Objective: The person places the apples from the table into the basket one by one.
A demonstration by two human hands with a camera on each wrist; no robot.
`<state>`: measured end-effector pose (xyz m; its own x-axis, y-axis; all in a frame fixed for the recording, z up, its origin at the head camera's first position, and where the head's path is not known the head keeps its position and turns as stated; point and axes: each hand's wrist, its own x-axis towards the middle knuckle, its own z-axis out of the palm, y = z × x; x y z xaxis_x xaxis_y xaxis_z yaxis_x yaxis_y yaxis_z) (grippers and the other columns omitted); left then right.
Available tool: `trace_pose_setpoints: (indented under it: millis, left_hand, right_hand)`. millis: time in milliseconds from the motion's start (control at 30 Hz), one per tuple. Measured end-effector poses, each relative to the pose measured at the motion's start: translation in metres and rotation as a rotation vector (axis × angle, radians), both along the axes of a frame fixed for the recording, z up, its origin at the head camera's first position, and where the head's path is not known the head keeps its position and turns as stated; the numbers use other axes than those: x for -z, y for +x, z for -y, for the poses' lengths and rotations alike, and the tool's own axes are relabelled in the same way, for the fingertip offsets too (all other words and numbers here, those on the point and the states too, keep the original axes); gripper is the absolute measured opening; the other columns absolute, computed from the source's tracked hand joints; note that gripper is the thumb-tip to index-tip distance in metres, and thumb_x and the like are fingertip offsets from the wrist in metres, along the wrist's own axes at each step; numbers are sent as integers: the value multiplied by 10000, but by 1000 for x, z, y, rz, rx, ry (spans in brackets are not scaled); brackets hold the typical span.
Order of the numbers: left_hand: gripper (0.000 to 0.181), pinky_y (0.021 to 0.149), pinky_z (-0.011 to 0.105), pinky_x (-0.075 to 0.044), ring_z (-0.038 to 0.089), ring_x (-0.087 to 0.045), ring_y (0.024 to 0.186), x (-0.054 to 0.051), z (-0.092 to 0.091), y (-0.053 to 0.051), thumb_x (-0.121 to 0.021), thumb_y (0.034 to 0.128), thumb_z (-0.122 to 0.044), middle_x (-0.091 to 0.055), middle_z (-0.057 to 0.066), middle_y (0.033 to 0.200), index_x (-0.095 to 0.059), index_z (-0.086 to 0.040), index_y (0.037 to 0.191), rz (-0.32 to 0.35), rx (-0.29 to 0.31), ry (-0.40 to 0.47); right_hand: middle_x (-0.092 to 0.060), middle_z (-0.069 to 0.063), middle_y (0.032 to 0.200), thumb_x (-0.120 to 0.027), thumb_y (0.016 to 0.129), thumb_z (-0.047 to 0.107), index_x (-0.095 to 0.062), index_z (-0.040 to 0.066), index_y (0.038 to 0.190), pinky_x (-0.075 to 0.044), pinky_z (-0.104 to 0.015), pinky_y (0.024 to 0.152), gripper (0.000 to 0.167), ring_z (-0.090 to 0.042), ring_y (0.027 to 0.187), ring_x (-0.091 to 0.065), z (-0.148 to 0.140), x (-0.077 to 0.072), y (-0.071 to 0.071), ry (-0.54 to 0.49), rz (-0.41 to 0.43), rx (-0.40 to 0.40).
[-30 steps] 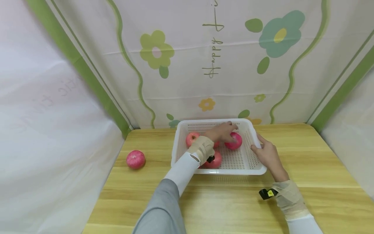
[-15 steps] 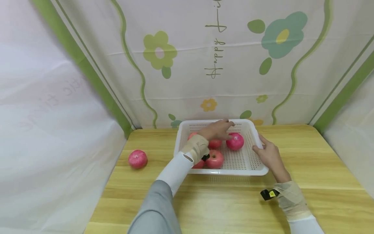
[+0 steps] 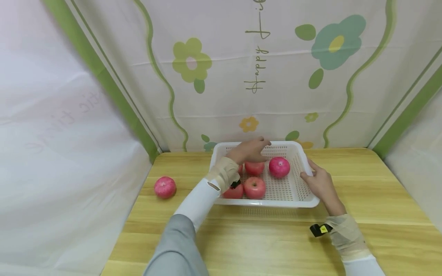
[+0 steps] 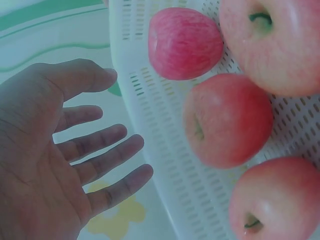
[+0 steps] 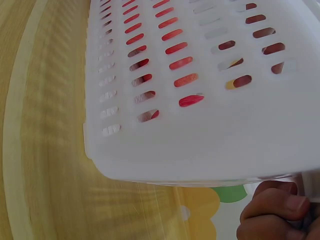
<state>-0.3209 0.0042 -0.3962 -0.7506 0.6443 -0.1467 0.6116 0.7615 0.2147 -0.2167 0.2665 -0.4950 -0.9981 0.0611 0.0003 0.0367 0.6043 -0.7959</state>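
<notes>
A white perforated basket (image 3: 272,202) stands at the back of the table with several apples in it. One, a deep pink apple (image 3: 279,167), lies at the right; red apples, such as the front one (image 3: 254,188), fill the left half. My left hand (image 3: 250,150) hovers over the basket's back part, fingers spread and holding nothing; in the left wrist view that hand (image 4: 75,145) is apart from the pink apple (image 4: 185,43). At the basket's right rim, my right hand (image 3: 318,184) grips the edge; its curled fingers (image 5: 272,207) show in the right wrist view.
Another pink apple (image 3: 165,187) sits on the wooden table (image 3: 262,245), left of the basket. Close behind the basket hangs a white curtain (image 3: 221,96) printed with flowers. More curtain closes off both sides.
My left hand has drawn left, away from the pink apple in the basket, which now shows whole. The right hand keeps its hold on the rim.
</notes>
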Motion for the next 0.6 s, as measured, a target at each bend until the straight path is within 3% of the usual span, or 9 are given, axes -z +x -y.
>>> trace_pose_setpoints:
  millis: [267,500,600]
  left_hand:
    - [618,1153,401,-508,233,-587,1366,-8,16,3,-672,1013,-327,-490,77,1574,-494,-162,1581,1,11,21]
    - [553,1118,372,-525,212,-632,1244,-10,30,12,-643,1021,-325,-572,47,1459,-548,-162,1541,-80,63,-6]
    - [541,1106,378,-530,214,-629,1263,-9,37,17,-605,1031,-317,-546,38,1509,-538,-190,1553,-77,49,-20]
  right_hand:
    - [-614,-475,1279,-603,1051,203,-267,-27,1654,-649,-367,609,728,-391,868,-786,1,1,0,-1,1,1]
    - [-607,-478,1287,-604,1054,199,-258,-21,1658,-651,-370,613,730,-401,882,-783,1,0,1,-11,-1,-1]
    - [-605,-477,1292,-601,1057,202,-252,-17,1661,-653,-372,618,731,-396,881,-784,1,0,1,-16,6,-3]
